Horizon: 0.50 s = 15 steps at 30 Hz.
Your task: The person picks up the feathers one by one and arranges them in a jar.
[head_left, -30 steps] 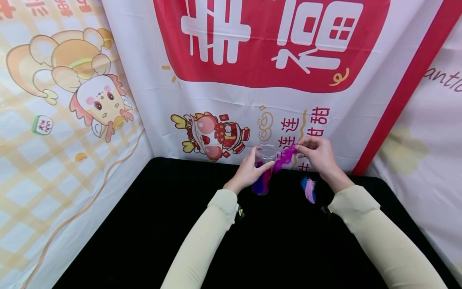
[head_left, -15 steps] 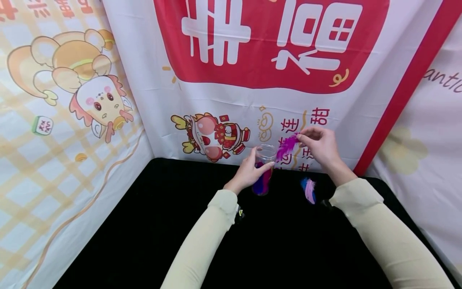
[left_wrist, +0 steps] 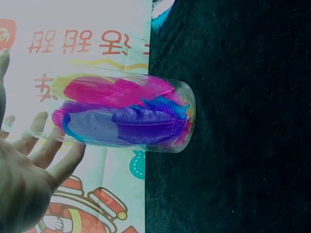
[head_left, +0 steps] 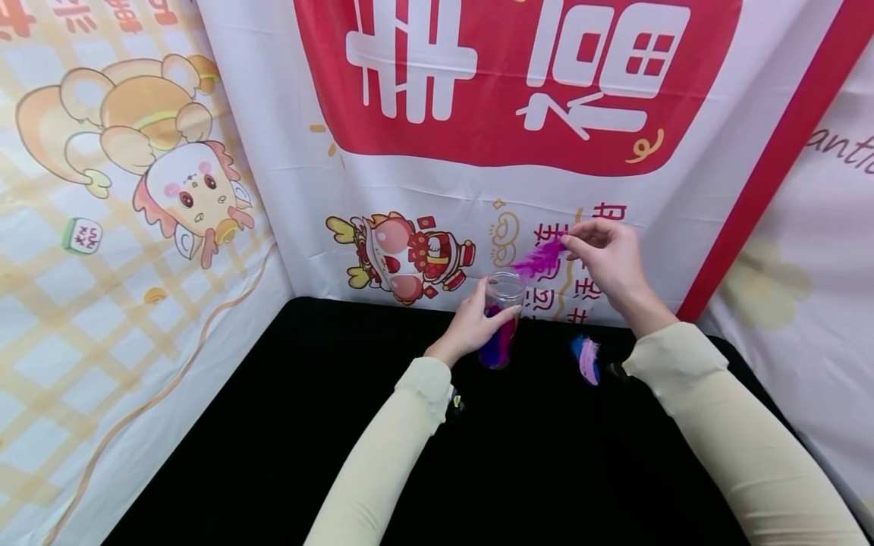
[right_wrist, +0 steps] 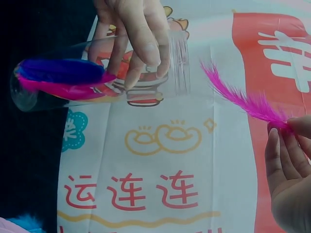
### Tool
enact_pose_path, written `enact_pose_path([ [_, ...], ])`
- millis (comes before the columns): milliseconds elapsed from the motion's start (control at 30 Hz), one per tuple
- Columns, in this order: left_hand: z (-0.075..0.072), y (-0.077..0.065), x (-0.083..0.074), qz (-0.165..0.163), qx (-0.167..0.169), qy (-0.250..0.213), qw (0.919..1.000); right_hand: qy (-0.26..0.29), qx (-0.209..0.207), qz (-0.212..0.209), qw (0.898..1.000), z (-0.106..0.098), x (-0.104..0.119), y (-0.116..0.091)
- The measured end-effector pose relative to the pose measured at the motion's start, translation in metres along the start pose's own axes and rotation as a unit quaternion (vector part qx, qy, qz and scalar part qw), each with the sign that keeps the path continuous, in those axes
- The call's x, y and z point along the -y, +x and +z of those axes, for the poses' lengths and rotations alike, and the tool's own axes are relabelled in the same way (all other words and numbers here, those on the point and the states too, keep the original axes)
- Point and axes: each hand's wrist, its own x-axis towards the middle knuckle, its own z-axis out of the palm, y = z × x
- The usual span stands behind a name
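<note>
A clear jar stands upright near the black table's back edge, its mouth uncovered. My left hand grips it around the upper part, thumb toward me. Inside the jar lie several feathers, purple, pink, blue and some yellow. My right hand pinches a magenta feather by one end between thumb and fingers. In the right wrist view the free tip of this magenta feather points toward the jar's mouth, apart from the rim. On the table, below my right hand, rest a pink feather and a blue feather.
The black table stretches toward me on both sides of my forearms. Right behind the jar hangs a white and red printed cloth. More printed cloth covers the left and right sides.
My right hand has risen, lifting the magenta feather from beside the jar to above its rim. My left hand and the jar have stayed put.
</note>
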Motion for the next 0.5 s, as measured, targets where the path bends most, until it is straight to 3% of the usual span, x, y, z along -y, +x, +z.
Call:
enact_pose_path([
  [200, 0.0, -0.001, -0.001, -0.007, 0.005, 0.001, 1.0, -0.045, 0.021, -0.048, 0.998, 0.011, 0.0, -0.001],
  [500, -0.001, -0.001, 0.001, -0.002, 0.011, 0.0, 0.9999, -0.1, 0.084, -0.083, 0.988, 0.031, -0.007, -0.002],
])
